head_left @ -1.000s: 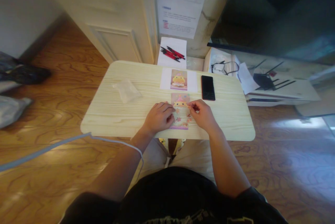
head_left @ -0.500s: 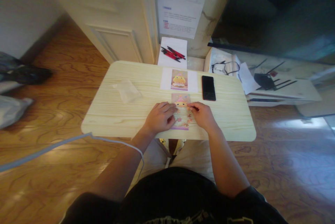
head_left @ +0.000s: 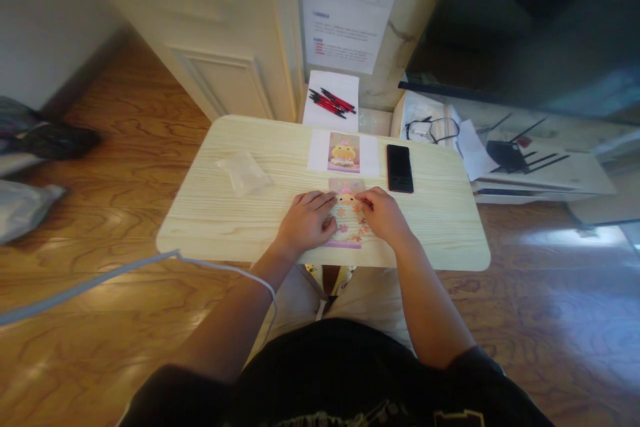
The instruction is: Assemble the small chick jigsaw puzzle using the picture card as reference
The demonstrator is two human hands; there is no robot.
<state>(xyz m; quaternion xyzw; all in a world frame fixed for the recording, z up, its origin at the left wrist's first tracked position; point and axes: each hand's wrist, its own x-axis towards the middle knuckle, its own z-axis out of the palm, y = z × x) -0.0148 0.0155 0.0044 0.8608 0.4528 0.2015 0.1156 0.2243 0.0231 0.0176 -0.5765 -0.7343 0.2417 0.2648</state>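
Both hands have edged up the pink-and-yellow cartoon jigsaw picture [head_left: 346, 214] since a second ago! The left hand [head_left: 308, 218], fingers loosely spread and thumb apart, rests at its left edge; the right hand [head_left: 383, 214] bunches its fingertips by the yellow face, and whether they grip a piece, I can't tell. It lies on the pale wood-grain table [head_left: 255, 230]. Over left, a crumpled translucent plastic bag [head_left: 244, 174], contents unclear; beyond, a white open-topped box [head_left: 419, 106] holds black cable [head_left: 434, 140].

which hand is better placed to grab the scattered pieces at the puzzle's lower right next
Probably the right hand: it is nearer those scattered pieces, while the left hand overlaps the left edge of the puzzle.
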